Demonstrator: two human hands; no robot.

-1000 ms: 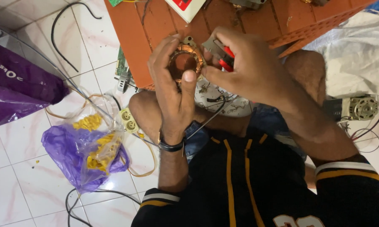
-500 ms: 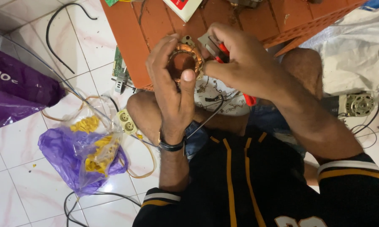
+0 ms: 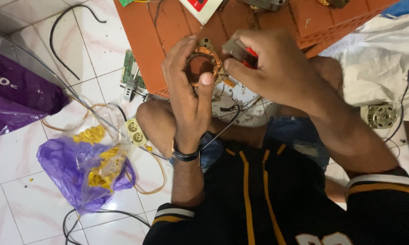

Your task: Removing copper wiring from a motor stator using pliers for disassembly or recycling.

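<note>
Copper-wound motor stator (image 3: 203, 66), ring-shaped, clamped in the left hand (image 3: 188, 86): fingers curled round its far rim, thumb pressed against the near edge, bore facing up toward the camera. Held above the lap, at the near edge of an orange-brown board (image 3: 145, 41). Red-handled pliers (image 3: 241, 53) closed inside the right hand (image 3: 277, 68), nose aimed leftward at the ring's right rim, touching or just beside it; exact contact impossible to tell. Long axis of the tool roughly level, crossing toward the coil from the right. Left wrist bent upward, forearm rising from the lap; right forearm angled in from the lower right. Purple plastic bag (image 3: 77, 168) of yellow bits well apart on the white tiled floor (image 3: 14, 208).
</note>
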